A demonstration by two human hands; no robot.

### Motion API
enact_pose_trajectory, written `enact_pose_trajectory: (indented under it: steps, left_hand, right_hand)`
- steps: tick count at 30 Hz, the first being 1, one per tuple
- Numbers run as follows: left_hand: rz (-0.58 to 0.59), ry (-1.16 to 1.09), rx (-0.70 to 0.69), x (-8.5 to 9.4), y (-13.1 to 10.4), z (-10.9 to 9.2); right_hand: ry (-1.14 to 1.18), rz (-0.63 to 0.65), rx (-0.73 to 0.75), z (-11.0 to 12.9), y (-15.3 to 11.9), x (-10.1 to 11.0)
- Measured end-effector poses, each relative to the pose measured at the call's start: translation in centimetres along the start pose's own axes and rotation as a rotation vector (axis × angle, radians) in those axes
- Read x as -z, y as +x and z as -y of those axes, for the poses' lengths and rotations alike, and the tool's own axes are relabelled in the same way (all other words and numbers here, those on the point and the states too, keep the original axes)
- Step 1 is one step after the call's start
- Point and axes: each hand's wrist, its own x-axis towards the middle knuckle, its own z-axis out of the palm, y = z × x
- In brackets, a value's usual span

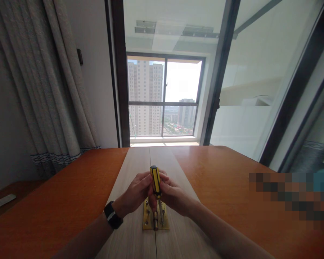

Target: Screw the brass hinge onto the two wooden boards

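Observation:
A screwdriver [155, 180] with a yellow and black handle stands steeply tilted, its thin shaft pointing down to the right leaf of a brass hinge [146, 226]. My right hand [175, 194] is closed on the handle from the right. From the left, my left hand [139, 189] is closed against the same handle, with a finger reaching down by the hinge knuckle. The hinge lies open across the seam between two pale wooden boards [132, 169]. Screws or holes show in its leaves; the upper part is hidden behind my fingers.
The boards rest on an orange-brown wooden table [210, 169]. A grey curtain [51, 90] hangs at the left, and a window [164, 97] lies beyond a dark-framed sliding door. A pale strip [2, 203] lies at the far left. Part of the right side is pixelated.

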Motion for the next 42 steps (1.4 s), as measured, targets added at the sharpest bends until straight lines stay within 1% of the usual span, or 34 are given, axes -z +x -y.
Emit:
enact_pose_trajectory:
  steps: [6, 9, 12, 19, 23, 30, 36, 42]
  left_hand:
    - [0.025, 0.011, -0.032, 0.12, -0.01, 0.21]
    - [0.026, -0.002, -0.033, 0.01, -0.1, 0.16]
    - [0.015, -0.016, -0.038, -0.09, -0.16, 0.0]
    - [-0.003, -0.005, -0.048, -0.01, 0.08, -0.18]
    - [-0.022, -0.008, -0.047, -0.2, 0.25, -0.26]
    - [0.019, -0.029, -0.021, -0.39, -0.06, -0.44]
    - [0.014, -0.009, -0.033, -0.04, -0.03, -0.18]
    - [0.007, 0.011, -0.038, 0.26, -0.01, 0.32]
  right_hand:
    - [0.037, 0.002, -0.018, -0.2, -0.25, 0.34]
    - [0.048, 0.025, -0.028, -0.09, -0.33, 0.39]
    - [0.045, 0.01, -0.041, 0.09, -0.35, 0.28]
    - [-0.06, 0.053, -0.013, 0.1, -0.28, 0.32]
    - [-0.073, 0.032, -0.014, -0.04, -0.27, 0.48]
    - [0.059, -0.043, -0.04, 0.27, -0.16, 0.19]
    - [0.043, -0.017, -0.023, 0.31, -0.26, 0.16]
    - [-0.046, 0.027, -0.02, 0.25, -0.13, 0.06]
